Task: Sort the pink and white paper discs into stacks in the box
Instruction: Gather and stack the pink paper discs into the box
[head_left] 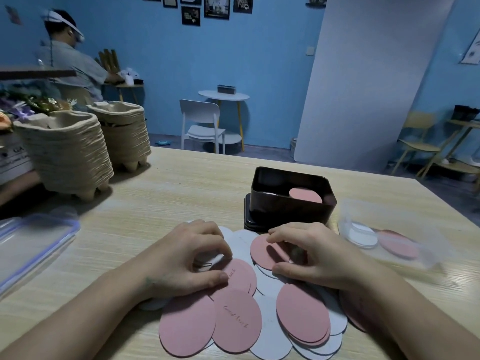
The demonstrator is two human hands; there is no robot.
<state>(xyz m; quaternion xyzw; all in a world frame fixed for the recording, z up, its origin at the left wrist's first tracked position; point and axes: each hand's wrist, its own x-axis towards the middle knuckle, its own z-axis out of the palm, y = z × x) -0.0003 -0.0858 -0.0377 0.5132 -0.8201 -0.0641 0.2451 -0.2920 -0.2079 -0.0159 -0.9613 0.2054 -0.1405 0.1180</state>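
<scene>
Several pink discs (235, 323) and white discs (270, 331) lie spread and overlapping on the wooden table in front of me. My left hand (187, 258) pinches a few white discs (207, 261) between curled fingers and thumb. My right hand (309, 253) grips a pink disc (267, 252) at its edge, fingers curled over it. Behind the hands stands the dark box (291, 206) on its lid, with a pink stack (305, 194) inside on the right and a white stack (268, 194) barely showing on the left.
A clear plastic container (384, 235) with a white and a pink disc lies at the right. A clear lid with a blue rim (33, 245) sits at the left. Two stacks of pulp trays (67, 154) stand at the back left. A person sits far behind.
</scene>
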